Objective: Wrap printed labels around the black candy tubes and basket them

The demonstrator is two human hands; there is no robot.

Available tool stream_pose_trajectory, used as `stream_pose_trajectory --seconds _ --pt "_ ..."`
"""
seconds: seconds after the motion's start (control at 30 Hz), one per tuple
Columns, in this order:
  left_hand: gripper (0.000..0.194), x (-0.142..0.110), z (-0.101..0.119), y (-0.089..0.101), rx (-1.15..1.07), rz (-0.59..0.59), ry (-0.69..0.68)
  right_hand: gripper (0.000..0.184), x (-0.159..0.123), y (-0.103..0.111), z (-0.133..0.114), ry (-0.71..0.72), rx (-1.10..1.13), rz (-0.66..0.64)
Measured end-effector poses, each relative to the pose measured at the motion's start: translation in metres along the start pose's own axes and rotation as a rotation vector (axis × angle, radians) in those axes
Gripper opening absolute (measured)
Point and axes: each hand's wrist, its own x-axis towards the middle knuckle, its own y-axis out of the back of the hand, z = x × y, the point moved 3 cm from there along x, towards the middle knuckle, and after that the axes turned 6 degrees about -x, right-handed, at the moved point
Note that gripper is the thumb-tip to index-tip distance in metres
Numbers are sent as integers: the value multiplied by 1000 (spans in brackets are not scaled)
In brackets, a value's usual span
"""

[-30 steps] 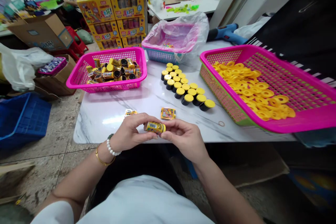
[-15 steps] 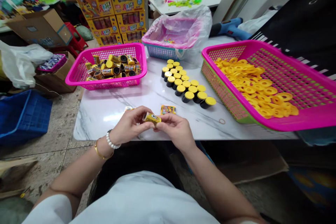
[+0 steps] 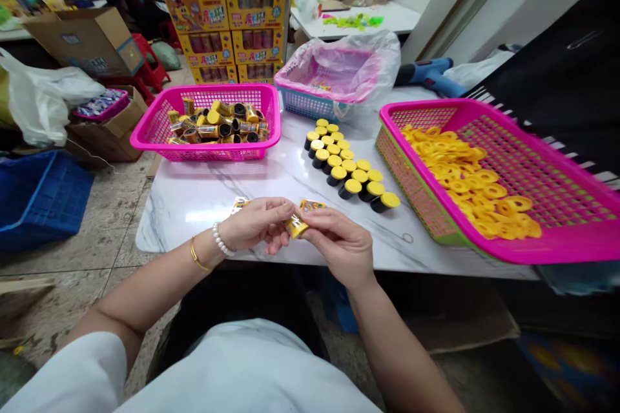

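Between my hands is a small plastic tube (image 3: pixel 296 226) with a yellow printed wrapper, tilted and partly covered by fingers. My right hand (image 3: pixel 341 242) pinches its lower right end between thumb and fingers. The thumb and fingertips of my left hand (image 3: pixel 259 224) close on the upper left end. Just behind my hands, a flat printed wrapper (image 3: pixel 312 204) lies on the white marbled table (image 3: pixel 194 206), and another wrapper (image 3: pixel 239 203) pokes out behind my left wrist. Beyond them stand rows of black tubes with yellow caps (image 3: pixel 352 187).
A pink basket (image 3: pixel 206 151) of wrapped tubes stands at left. At right, a larger pink basket (image 3: pixel 571 248) holds yellow rings. Behind are a plastic-lined basket (image 3: pixel 310 103), a blue heat gun (image 3: pixel 433 74) and stacked yellow boxes (image 3: pixel 223 13). A rubber band (image 3: pixel 407 238) lies near the front edge.
The tube has turned from lying nearly level to a steeper tilt, with its label turned round. My left hand has shifted right and rolled over, its thumb now on top.
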Motion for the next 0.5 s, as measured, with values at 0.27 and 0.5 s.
stream_pose_trajectory --seconds 0.27,0.5 --pt "64 1 -10 -1 -53 101 -9 19 -5 -16 -1 33 -69 122" --pt "53 -13 83 42 220 474 -425 49 0 35 1 64 -584 249"
